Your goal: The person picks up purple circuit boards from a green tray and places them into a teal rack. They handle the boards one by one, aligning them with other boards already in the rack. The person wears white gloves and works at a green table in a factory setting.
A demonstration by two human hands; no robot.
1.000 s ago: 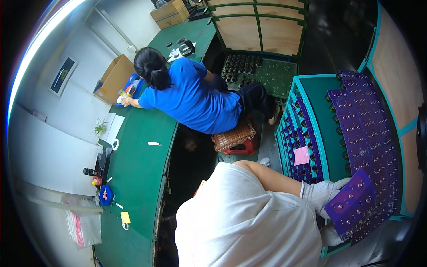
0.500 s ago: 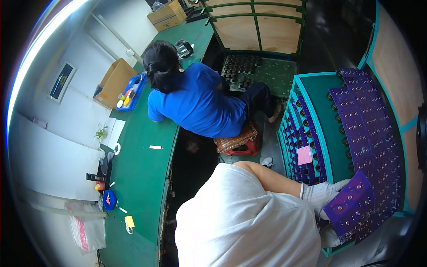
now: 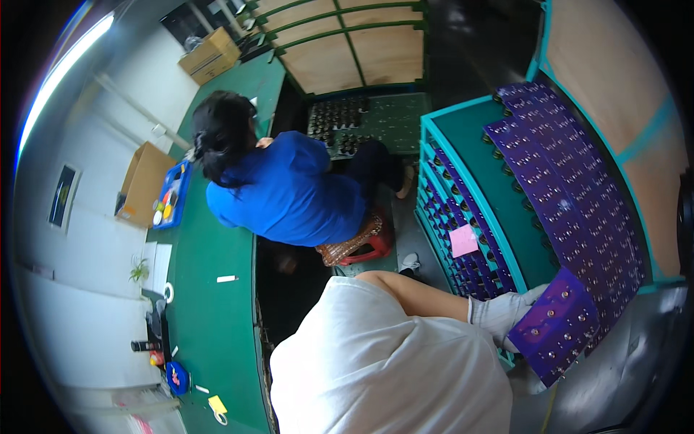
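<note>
A purple circuit board (image 3: 553, 325) dotted with shiny round metal studs is tilted over the near end of a rack. My left hand (image 3: 504, 318), in a white glove, grips its left side, with fingertips showing at its upper corner. At the board's lower corner only a small piece of my gloved right hand (image 3: 532, 381) shows, against the edge; its fingers are hidden beneath the board. More purple boards (image 3: 571, 188) lie in overlapping rows on the turquoise rack's top (image 3: 463, 123), with dark round parts protruding along their left side.
Lower shelves of the rack hold more boards, with a pink note (image 3: 463, 241) at the front. A person in blue (image 3: 289, 192) sits on a red stool (image 3: 369, 249) by the long green bench (image 3: 210, 311). Wooden-panelled carts (image 3: 383, 54) stand behind. Dark cylindrical parts fill part of a green tray (image 3: 405, 123).
My view has swung, so the scene sits further left. Both hands remain at the purple board, which lies near the rack's near end. Less of my right glove shows.
</note>
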